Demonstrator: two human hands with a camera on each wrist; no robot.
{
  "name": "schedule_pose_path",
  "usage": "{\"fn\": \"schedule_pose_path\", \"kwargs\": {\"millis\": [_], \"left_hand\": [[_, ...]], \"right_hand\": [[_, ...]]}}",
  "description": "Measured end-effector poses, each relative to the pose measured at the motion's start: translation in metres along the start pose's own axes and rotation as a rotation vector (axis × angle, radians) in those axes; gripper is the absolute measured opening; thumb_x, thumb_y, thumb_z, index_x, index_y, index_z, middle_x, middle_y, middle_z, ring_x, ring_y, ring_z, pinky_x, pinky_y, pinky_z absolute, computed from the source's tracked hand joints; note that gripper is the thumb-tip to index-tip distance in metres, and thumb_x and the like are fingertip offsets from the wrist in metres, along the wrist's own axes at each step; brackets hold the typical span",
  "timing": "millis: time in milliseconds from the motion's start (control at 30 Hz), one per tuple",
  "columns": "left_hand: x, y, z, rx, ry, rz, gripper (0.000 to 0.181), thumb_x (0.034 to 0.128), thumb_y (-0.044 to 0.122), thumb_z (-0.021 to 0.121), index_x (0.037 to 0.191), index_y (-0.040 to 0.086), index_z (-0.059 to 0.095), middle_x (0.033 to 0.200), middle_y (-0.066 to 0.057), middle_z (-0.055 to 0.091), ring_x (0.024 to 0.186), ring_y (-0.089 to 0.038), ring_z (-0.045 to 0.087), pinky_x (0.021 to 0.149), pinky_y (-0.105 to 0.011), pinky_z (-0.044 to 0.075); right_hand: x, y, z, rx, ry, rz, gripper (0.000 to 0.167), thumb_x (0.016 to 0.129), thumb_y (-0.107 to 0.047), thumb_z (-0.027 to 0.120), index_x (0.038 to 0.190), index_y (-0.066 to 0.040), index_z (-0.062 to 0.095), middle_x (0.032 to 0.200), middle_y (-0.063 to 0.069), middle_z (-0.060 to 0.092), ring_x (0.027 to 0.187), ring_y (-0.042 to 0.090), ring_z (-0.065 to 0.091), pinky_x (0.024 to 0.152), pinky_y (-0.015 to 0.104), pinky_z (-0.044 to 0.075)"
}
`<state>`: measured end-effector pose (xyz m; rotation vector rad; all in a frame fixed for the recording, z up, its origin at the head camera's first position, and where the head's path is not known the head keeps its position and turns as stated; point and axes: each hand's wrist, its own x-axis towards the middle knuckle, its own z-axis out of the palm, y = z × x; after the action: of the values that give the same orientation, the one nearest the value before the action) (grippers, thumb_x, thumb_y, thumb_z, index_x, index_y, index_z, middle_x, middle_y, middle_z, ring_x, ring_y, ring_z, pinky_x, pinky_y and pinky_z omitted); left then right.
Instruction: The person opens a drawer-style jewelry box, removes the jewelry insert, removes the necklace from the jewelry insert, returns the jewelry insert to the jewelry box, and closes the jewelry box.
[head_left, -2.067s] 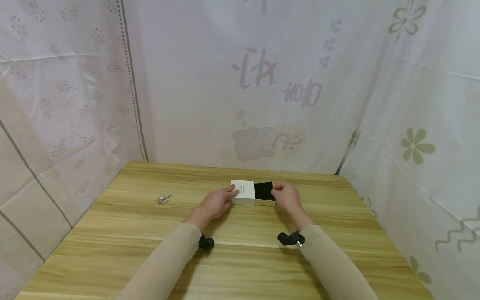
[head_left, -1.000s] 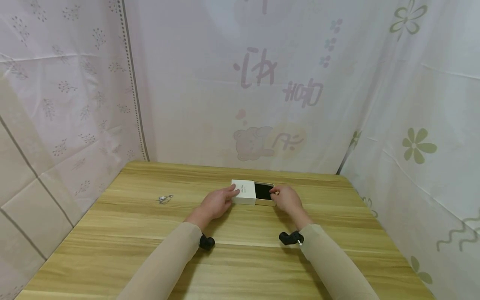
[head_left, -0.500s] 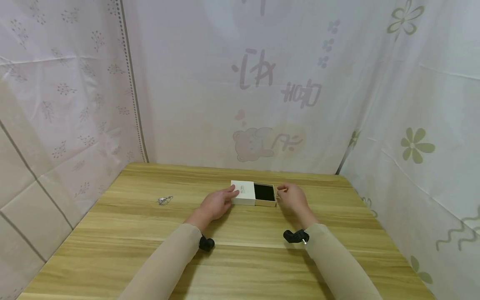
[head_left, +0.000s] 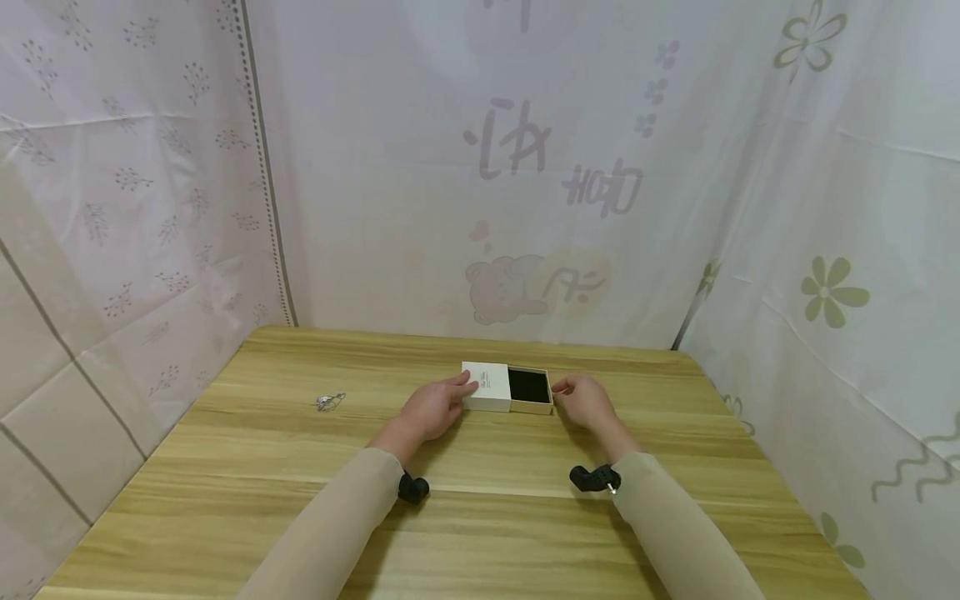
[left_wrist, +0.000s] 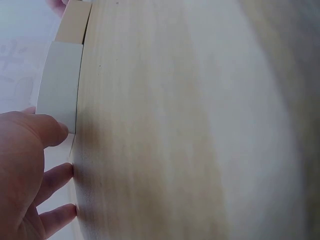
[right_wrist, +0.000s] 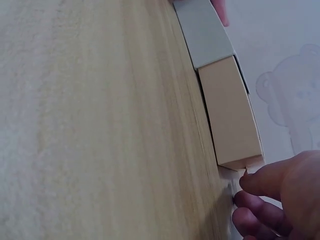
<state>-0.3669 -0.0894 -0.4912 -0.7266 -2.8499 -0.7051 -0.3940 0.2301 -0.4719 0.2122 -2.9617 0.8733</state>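
Note:
A small white drawer box [head_left: 487,386] with tiny dark lettering lies near the table's far edge. Its tan drawer [right_wrist: 230,110] is slid out to the right, and a black pad [head_left: 529,386] lies level inside. My left hand [head_left: 432,408] grips the white sleeve at its left end, thumb on the near side in the left wrist view. At the drawer's outer end is my right hand [head_left: 587,403]. In the right wrist view its thumb and forefinger pinch at a small orange-tan tip there; the exact hold is partly hidden.
A small tangle of silvery chain jewellery [head_left: 329,402] lies to the left on the wood-grain table [head_left: 480,533]. Printed white curtains [head_left: 390,208] hang behind and at both sides. Each wrist wears a black camera mount [head_left: 595,478].
The black pad's raised right edge has gone down into the drawer. My right hand has moved off the pad to the drawer's outer end. The left hand has stayed put.

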Motion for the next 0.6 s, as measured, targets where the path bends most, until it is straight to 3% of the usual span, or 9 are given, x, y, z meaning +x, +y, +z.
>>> {"fn": "schedule_pose_path", "kwargs": {"millis": [600], "left_hand": [[-0.0008,0.0014,-0.0031,0.001,0.003,0.02,0.05,0.1091,0.004,0.062,0.158,0.017,0.062,0.172,-0.007,0.049,0.151,-0.036,0.057,0.118,-0.052,0.054]], "right_hand": [[0.0101,-0.0006,0.0069,-0.065,0.03,0.01,0.024,0.106,-0.014,0.065,0.118,-0.004,0.083,0.124,0.018,0.081,0.123,0.044,0.072,0.11,0.059,0.055]]}}
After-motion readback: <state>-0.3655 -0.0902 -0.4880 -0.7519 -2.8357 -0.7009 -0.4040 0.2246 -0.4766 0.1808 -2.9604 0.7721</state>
